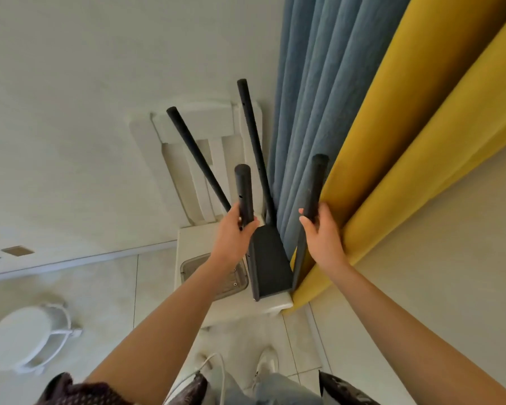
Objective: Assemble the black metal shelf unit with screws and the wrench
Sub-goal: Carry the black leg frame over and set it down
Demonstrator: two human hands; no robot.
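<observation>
Four posts (243, 194) rise from one shelf panel (270, 258) of the black shelf unit (253, 135), which stands on one white chair (193, 127) beside the curtains (319, 83). It is stiff, smooth metal, probably light but wobbly, so best held low. The left hand (234, 229) grips one near post and the right hand (322, 232) the other. One clear bag (231, 280) lies on the seat.

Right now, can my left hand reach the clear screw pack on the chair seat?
Probably yes. The left hand grips a black pole, so it must let go first; the clear screw pack lies uncovered on the chair seat, just under that forearm.
</observation>
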